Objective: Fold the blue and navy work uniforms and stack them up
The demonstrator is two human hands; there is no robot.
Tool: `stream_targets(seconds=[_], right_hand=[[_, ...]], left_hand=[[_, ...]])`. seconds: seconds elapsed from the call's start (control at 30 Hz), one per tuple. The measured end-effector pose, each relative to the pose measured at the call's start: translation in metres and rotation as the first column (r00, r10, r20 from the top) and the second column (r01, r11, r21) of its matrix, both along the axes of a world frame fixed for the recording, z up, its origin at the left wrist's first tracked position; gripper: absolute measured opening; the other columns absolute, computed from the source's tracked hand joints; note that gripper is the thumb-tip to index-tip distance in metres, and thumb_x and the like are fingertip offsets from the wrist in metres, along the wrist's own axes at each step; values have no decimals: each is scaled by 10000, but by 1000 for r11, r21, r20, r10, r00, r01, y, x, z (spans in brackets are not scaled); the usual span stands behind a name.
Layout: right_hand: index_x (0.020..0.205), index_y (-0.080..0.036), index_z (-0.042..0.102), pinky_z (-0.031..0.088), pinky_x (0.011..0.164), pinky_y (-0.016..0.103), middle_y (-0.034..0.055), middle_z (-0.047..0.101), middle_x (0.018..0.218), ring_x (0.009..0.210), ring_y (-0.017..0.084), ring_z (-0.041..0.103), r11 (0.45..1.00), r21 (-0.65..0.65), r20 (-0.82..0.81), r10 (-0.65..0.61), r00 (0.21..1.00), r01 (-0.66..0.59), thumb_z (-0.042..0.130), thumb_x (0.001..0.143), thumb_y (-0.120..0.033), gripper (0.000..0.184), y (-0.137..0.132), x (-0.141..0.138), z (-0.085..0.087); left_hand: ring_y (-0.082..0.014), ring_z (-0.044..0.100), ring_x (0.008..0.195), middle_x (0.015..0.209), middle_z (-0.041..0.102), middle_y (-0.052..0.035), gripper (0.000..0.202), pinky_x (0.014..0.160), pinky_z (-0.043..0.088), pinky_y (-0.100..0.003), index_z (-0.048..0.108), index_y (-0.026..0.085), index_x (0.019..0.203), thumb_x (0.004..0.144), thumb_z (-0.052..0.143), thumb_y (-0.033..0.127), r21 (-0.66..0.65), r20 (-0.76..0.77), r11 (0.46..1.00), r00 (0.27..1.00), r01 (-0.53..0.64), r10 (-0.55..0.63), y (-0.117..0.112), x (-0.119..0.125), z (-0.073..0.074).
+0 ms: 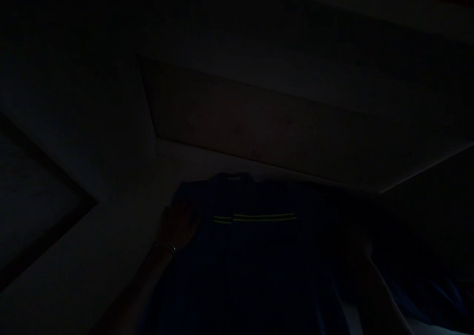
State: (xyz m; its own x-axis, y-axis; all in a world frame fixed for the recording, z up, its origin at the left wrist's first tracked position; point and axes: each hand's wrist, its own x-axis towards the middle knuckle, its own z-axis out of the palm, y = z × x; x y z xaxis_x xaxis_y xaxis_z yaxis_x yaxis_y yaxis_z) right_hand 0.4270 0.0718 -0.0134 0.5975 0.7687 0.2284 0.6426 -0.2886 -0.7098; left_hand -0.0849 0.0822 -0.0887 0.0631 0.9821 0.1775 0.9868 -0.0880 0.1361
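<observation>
Left hand point(179, 225) flat, dark green-striped shirt point(259, 246)

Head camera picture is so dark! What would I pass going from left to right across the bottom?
Bracelet → left hand, lying flat → yellow-green stripes on the dark blue shirt → right hand, too dim to see well.

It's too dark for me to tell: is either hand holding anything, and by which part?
Left hand lies flat on the dark shirt at one shoulder, not gripping. Right hand is too dark to judge.
</observation>
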Motion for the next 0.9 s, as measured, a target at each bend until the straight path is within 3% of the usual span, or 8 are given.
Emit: stream_targets(seconds=[0.17, 0.3, 0.4, 0.5, 0.57, 0.7, 0.8, 0.9], right_hand=[[797, -205, 678, 457, 862, 634, 137, 688, 1042, 1112, 410, 576, 994, 59, -66, -89, 994, 93, 705, 628, -426, 278, -15, -14, 0], [1081, -191, 664, 514, 880, 505, 123, 666, 1167, 1100, 332, 606, 968, 241, -173, -27, 985, 69, 642, 723, -484, 463, 3, -46, 20], [1087, -214, 689, 500, 930, 474, 90, 694, 1135, 1062, 303, 634, 969, 145, -162, 224, 961, -202, 670, 724, -507, 466, 18, -82, 39], [1046, -241, 724, 508, 927, 451, 74, 720, 1090, 1021, 285, 660, 777, -108, -185, 598, 780, -621, 645, 763, -533, 414, 25, -120, 51], [1117, -252, 702, 506, 941, 440, 72, 705, 1145, 1058, 276, 651, 719, -148, -118, 669, 734, -680, 583, 815, -558, 446, 30, -138, 50], [1316, -184, 576, 388, 1068, 509, 135, 566, 1370, 1266, 293, 514, 819, -188, 321, 573, 754, -542, 411, 918, -515, 544, 44, -153, 19], [1358, -214, 544, 213, 1106, 657, 135, 449, 1481, 1368, 334, 385, 795, -445, 561, 607, 563, -413, 368, 950, -408, 485, 44, -155, -21], [1329, -330, 567, 97, 1083, 732, 58, 394, 1529, 1410, 345, 306, 726, -598, 608, 687, 397, -339, 344, 950, -273, 444, 37, -154, -55]], left_hand=[[-318, 392, 1372, 1496, 454, -109, 528, 1104, 256, -610, 547, 224, 1346, 941, 348, 498, -31, 6, 1000, 1000, -7, 7, 0, 0, 5], [-315, 395, 1370, 1497, 455, -102, 528, 1110, 250, -601, 540, 228, 1355, 938, 353, 495, -41, 5, 999, 1000, -13, 13, -1, 1, 5], [-310, 398, 1367, 1495, 458, -102, 527, 1115, 240, -604, 535, 230, 1358, 938, 353, 491, -15, 14, 1000, 1000, -13, 14, -2, 2, 4], [-315, 394, 1369, 1495, 456, -110, 526, 1115, 235, -607, 547, 222, 1347, 937, 357, 492, -4, 22, 1000, 1000, -14, 14, -2, 2, 3], [-311, 385, 1377, 1499, 450, -109, 523, 1118, 232, -602, 550, 227, 1343, 936, 360, 494, -22, 31, 1000, 999, -17, 17, -1, 1, 2], [-302, 379, 1380, 1500, 451, -102, 519, 1127, 210, -606, 542, 236, 1349, 944, 346, 494, -17, 43, 1000, 999, -6, 7, -2, 0, 0], [-303, 376, 1383, 1506, 443, -100, 523, 1128, 212, -603, 536, 242, 1355, 945, 340, 502, -15, 51, 1000, 999, -8, 9, -3, 0, 0], [-303, 381, 1382, 1516, 428, -100, 514, 1129, 222, -599, 549, 246, 1342, 943, 346, 498, -34, 66, 999, 998, -18, 21, -3, 0, 3]])
